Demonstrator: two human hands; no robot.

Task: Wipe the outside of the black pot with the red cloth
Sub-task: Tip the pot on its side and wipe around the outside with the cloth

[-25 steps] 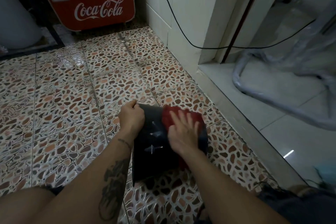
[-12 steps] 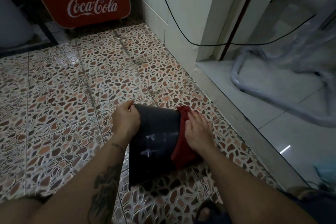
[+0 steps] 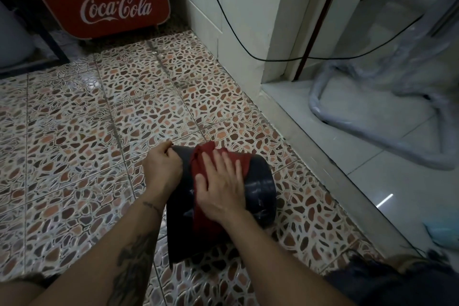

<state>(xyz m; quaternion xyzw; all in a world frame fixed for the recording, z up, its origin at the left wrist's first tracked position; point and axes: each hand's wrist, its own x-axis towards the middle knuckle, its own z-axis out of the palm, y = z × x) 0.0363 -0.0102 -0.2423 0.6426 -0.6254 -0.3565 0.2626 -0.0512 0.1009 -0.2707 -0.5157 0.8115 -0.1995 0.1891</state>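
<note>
While the far left of the shot is mostly just floor, it's that busy pebble-pattern tiled floor (image 3: 74, 136), glossy enough to throw back some light. Up top on that side there's a red Coca-Cola cooler (image 3: 104, 0) sitting against the back, with a pale rounded thing to its left that I honestly can't identify.

Moving in toward the middle, a tattooed forearm comes up from the bottom edge and ends in the left hand (image 3: 162, 172). That hand is curled closed around the left edge of the black pot (image 3: 260, 196), fingers wrapped over the rim, thumb side up, so it's got a firm hold on it. The pot is low in the centre of the view, tipped on its side over the floor tiles; can't tell if it's actually touching the floor or being held just off it.

Next over, the red cloth (image 3: 211, 156) is draped across the top of the pot's outer wall and hangs down its near side. The right hand (image 3: 221, 186) lies flat on top of it, fingers spread and pointing away, palm pressing the cloth onto the pot rather than gripping anything.

Further right there's a white wall corner with a black cable (image 3: 231, 30) drooping across it, then a raised pale tiled step (image 3: 372, 169) with something wrapped in clear plastic (image 3: 387, 117) on it.
</note>
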